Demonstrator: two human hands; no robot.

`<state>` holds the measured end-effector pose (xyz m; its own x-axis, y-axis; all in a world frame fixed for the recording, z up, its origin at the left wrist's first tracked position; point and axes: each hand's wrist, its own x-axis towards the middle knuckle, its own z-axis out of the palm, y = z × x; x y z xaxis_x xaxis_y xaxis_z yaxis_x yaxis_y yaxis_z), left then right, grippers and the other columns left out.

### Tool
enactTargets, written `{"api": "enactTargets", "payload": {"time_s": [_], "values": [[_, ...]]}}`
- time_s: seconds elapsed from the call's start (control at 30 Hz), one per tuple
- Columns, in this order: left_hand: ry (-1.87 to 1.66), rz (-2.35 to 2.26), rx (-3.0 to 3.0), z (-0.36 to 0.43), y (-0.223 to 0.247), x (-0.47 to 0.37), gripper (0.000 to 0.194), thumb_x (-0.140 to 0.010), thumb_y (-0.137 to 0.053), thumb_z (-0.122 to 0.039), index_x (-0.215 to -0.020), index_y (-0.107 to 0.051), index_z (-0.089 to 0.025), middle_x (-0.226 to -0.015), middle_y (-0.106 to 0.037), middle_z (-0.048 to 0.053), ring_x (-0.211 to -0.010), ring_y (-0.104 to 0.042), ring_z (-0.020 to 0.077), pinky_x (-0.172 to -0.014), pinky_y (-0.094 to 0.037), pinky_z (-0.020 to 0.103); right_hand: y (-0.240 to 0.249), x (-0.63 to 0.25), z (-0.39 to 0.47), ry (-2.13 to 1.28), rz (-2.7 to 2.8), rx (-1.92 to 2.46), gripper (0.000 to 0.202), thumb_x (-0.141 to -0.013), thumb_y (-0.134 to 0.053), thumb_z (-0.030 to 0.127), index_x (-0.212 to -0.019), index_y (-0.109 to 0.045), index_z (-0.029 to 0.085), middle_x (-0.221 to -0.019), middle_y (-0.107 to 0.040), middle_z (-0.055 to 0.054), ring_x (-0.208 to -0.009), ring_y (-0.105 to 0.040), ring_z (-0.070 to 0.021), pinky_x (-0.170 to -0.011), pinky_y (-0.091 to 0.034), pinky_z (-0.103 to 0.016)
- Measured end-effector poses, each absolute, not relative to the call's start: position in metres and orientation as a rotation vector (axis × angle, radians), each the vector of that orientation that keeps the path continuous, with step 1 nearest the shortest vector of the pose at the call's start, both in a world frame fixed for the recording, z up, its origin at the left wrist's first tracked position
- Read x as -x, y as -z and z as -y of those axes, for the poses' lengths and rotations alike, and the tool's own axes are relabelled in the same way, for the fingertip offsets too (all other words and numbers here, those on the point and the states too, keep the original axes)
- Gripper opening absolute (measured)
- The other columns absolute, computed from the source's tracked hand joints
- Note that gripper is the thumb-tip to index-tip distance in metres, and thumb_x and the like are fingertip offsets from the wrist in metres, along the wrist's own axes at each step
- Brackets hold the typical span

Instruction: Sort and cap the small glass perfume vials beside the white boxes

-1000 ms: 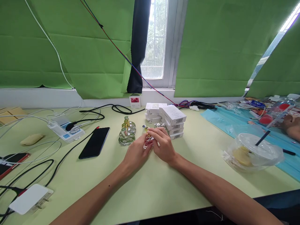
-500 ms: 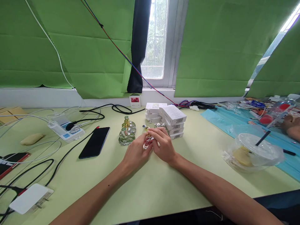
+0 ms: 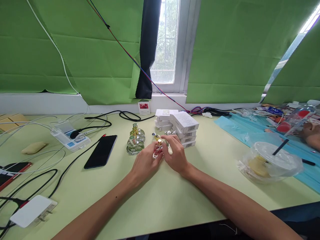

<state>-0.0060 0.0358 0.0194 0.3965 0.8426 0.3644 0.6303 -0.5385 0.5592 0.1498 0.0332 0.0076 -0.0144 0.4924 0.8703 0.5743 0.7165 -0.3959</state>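
Observation:
A small perfume bottle (image 3: 157,153) with reddish-pink liquid and a gold neck stands upright on the table. My left hand (image 3: 145,161) is closed around its left side, thumb in front. Just right of it is my right hand (image 3: 176,156), its fingers apart and stretched forward, with no object visible in them. More small bottles with metallic caps (image 3: 153,135) stand behind my hands, partly hidden. Left of my hands is a row of round glass perfume bottles (image 3: 135,146) with greenish liquid and gold or silver caps.
White boxes (image 3: 184,123) are stacked behind my right hand. A phone (image 3: 101,152), power strip (image 3: 72,140) and cables lie left. On the right are a lidded plastic cup in a bag (image 3: 270,161) and a blue sheet (image 3: 232,133). Another person's hand (image 3: 311,135) shows at the far right.
The fingers of my right hand have lifted and spread from the top of the pink bottle, so its gold neck now shows. My left hand stays around the bottle.

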Motion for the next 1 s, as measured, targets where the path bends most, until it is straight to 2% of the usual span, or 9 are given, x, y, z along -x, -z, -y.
{"api": "enactTargets", "payload": {"time_s": [0.13, 0.43, 0.67, 1.0], "values": [[-0.880, -1.290, -2.321, -0.0366, -0.0198, 0.0063, 0.026, -0.094, -0.054, -0.032, -0.117, -0.056, -0.021, -0.098, -0.071, 0.005, -0.081, -0.067, 0.0214, -0.070, -0.048, 0.030, -0.0066, -0.1486, -0.0335, 0.050, 1.661, 0.906, 0.025, -0.096, -0.049, 0.014, -0.117, -0.060, 0.022, -0.103, -0.071, -0.009, -0.099, -0.063, -0.0232, -0.087, -0.056, -0.040], [-0.868, -1.301, -2.336, -0.0358, -0.0203, 0.0056, 0.016, -0.093, -0.053, -0.028, -0.107, -0.056, -0.021, -0.089, -0.068, 0.003, -0.076, -0.065, 0.0194, -0.063, -0.043, 0.027, -0.0061, -0.1473, -0.0336, 0.043, 1.674, 0.881, 0.024, -0.094, -0.051, 0.012, -0.115, -0.060, 0.019, -0.100, -0.071, -0.009, -0.093, -0.063, -0.0228, -0.083, -0.054, -0.037], [-0.868, -1.315, -2.362, -0.0348, -0.0222, 0.0042, 0.007, -0.094, -0.049, -0.028, -0.092, -0.053, -0.021, -0.081, -0.064, 0.002, -0.067, -0.059, 0.0176, -0.060, -0.040, 0.027, -0.0053, -0.1447, -0.0342, -0.030, 1.650, 0.968, 0.013, -0.096, -0.059, 0.025, -0.108, -0.062, 0.020, -0.097, -0.071, -0.008, -0.094, -0.062, -0.0231, -0.083, -0.053, -0.037], [-0.871, -1.298, -2.353, -0.0378, -0.0179, 0.0060, 0.006, -0.093, -0.052, -0.027, -0.091, -0.054, -0.021, -0.082, -0.066, 0.002, -0.070, -0.060, 0.0177, -0.063, -0.042, 0.027, -0.0039, -0.1404, -0.0395, -0.092, 1.593, 0.985, 0.008, -0.097, -0.058, 0.027, -0.094, -0.062, 0.021, -0.089, -0.070, -0.006, -0.090, -0.062, -0.0216, -0.079, -0.052, -0.035]]}}
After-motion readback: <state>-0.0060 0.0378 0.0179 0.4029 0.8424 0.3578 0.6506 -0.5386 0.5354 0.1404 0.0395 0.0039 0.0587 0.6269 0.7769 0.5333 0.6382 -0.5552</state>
